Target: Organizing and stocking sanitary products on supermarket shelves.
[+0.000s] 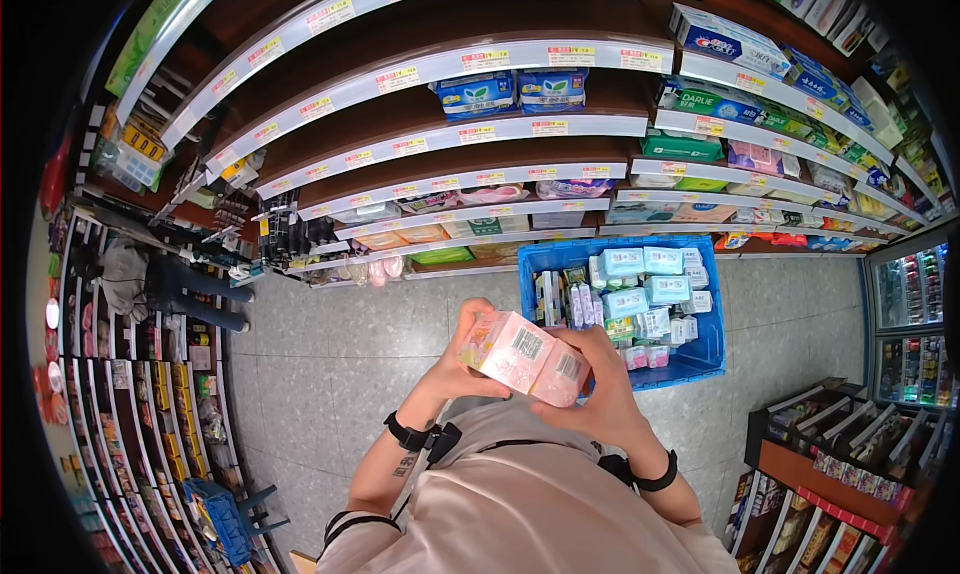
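Person stands in a shop aisle, both hands raised at chest height over the grey tiled floor [330,354]; between them a pink soft pack [525,359], barcode side turned up, probably held that way so the label faces the eyes; left hand [462,359] takes the pack's left end, fingers curled around it, thumb over the top edge, closed on it; right hand [590,379] cups the right end from below and behind, fingers wrapped partway, also gripping; the pack bridges the two hands, tilted down to the right; black bands on both wrists. Just beyond the hands, on the floor against the foot of the shelving, a blue plastic crate [700,359] filled with pale blue, white and pink packs, set within reach of the shelves [450,134]; those shelves are thinly stocked, with a few blue packs near the middle; more racks along the left and lower right edges.
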{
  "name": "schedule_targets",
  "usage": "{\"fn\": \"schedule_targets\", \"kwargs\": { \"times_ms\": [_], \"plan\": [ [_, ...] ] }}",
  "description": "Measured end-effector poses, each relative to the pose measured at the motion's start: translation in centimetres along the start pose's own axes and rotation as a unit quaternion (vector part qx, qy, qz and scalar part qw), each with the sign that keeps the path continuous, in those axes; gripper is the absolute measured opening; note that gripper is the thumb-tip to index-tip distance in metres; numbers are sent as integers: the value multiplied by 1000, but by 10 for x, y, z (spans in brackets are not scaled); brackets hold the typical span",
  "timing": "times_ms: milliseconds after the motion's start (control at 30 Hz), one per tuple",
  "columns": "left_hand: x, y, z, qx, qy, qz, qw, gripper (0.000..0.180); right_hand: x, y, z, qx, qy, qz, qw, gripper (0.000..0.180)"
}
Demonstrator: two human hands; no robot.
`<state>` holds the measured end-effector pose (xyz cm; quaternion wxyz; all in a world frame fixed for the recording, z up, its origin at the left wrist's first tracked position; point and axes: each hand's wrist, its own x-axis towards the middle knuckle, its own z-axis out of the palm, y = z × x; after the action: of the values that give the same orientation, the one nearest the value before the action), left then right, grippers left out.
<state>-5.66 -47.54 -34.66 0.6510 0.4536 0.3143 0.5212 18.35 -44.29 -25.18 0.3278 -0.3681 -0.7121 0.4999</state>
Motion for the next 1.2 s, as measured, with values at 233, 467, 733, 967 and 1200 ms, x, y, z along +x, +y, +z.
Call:
{"fn": "schedule_targets", "kwargs": {
  "times_ms": [233, 467, 733, 967, 1200],
  "plan": [
    [-3, 4, -1, 91, 19, 3, 996, 99, -2, 11, 1, 7, 0, 4, 1000, 75],
    [-2, 25, 11, 223, 46, 17, 974, 92, -7, 51, 10, 167, -5, 19, 986, 76],
    [6, 53, 28, 409, 28, 81, 908, 75, -2, 91, 9, 459, -118, 193, 859, 98],
    [17, 53, 53, 540, 3, 116, 834, 72, -1, 80, 9, 417, -85, 186, 886, 101],
    [14, 57, 54, 501, 14, 84, 861, 73, 0, 80, 10, 415, -107, 174, 887, 83]
  ]
}}
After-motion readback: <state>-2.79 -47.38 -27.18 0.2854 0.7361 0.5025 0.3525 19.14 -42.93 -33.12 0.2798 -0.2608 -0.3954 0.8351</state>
